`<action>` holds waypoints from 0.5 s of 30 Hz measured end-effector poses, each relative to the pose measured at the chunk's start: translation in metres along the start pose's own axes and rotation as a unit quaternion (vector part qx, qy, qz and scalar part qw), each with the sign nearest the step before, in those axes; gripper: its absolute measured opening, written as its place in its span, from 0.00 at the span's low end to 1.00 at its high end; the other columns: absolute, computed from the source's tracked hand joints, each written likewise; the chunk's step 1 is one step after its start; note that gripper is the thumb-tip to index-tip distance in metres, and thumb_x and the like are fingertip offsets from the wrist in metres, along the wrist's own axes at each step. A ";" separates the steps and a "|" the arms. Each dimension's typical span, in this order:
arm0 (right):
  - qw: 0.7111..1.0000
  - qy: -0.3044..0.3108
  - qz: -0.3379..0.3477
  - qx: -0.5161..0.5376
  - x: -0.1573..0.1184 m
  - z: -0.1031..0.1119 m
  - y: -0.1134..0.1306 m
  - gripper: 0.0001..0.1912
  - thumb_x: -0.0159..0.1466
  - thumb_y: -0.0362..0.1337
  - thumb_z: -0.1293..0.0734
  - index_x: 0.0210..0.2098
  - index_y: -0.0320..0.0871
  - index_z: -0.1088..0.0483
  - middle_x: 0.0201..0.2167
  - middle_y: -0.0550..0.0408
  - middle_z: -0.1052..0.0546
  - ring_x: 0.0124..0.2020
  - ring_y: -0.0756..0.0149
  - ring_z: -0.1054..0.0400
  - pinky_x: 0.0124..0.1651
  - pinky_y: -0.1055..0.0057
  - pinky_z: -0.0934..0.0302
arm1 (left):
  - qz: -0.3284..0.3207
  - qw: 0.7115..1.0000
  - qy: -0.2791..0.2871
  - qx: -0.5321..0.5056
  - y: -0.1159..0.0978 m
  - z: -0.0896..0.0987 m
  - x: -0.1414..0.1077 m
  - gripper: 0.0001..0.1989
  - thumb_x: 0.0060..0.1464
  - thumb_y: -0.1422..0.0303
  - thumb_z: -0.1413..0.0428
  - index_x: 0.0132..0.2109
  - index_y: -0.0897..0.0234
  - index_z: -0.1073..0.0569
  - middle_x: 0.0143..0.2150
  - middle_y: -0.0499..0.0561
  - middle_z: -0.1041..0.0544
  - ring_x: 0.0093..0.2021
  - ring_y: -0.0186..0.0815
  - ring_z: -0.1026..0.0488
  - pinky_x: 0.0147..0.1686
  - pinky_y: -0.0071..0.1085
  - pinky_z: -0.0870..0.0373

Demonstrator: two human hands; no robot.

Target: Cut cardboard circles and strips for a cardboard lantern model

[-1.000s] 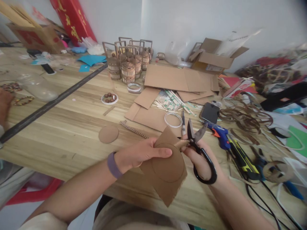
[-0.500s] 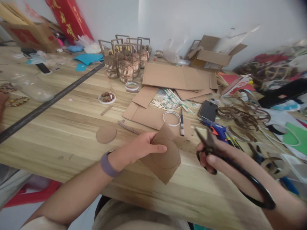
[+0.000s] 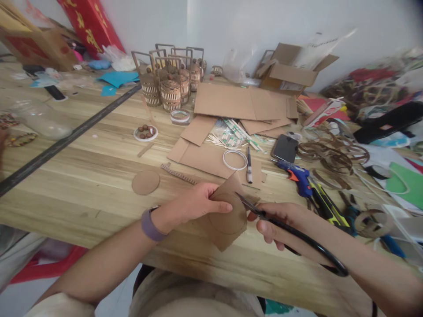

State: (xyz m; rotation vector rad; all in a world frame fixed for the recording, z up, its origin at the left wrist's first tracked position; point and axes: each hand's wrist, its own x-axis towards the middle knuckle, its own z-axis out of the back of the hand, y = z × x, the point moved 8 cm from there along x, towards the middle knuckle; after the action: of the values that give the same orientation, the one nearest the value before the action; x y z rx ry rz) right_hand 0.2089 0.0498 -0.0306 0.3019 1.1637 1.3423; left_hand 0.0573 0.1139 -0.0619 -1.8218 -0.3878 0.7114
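Observation:
My left hand (image 3: 201, 201) grips a piece of brown cardboard (image 3: 228, 222) with a circle drawn on it, the thumb lying flat on top. In my right hand (image 3: 274, 222) is a pair of scissors with black handles (image 3: 307, 237). The scissor blades reach over the right edge of the cardboard, close to the drawn line; whether they are cutting cannot be made out. A round cardboard disc (image 3: 146, 182) lies on the table to the left of my left hand. Beyond that hand is a short ridged strip (image 3: 178, 173).
Cardboard sheets (image 3: 228, 102), a white ring (image 3: 235, 160) and a pen (image 3: 249, 165) lie ahead. Small bamboo lanterns (image 3: 171, 93) stand at the back. On the right are a blue glue gun (image 3: 299, 176), yellow cutters (image 3: 325, 204), a phone (image 3: 284, 148) and coiled strips (image 3: 333, 154).
My right hand has brought the scissors leftward to the cardboard's right edge, where they were held apart before. My left hand keeps its hold on the cardboard. The view has shifted slightly.

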 end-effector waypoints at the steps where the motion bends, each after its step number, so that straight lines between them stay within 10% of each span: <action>1: 1.000 -0.001 0.004 -0.001 0.001 -0.001 0.005 0.30 0.56 0.66 0.31 0.31 0.43 0.25 0.19 0.57 0.29 0.17 0.71 0.38 0.19 0.77 0.45 | 0.001 1.000 0.003 0.001 0.000 -0.001 0.000 0.23 0.40 0.54 0.27 0.38 0.66 0.21 0.35 0.49 0.20 0.36 0.37 0.26 0.38 0.30 0.34; 15: 0.988 0.070 0.117 -0.079 0.011 -0.005 0.018 0.38 0.61 0.75 0.45 0.28 0.44 0.34 0.20 0.58 0.32 0.21 0.69 0.37 0.24 0.74 0.46 | 0.013 0.997 0.031 -0.070 -0.005 -0.008 -0.003 0.27 0.35 0.49 0.26 0.35 0.67 0.21 0.31 0.46 0.21 0.32 0.33 0.27 0.35 0.27 0.33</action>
State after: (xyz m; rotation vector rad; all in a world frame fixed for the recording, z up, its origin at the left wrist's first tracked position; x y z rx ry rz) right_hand 0.1917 0.0623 -0.0242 0.2374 1.1557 1.6741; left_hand 0.0605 0.1086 -0.0548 -1.9790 -0.3805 0.6580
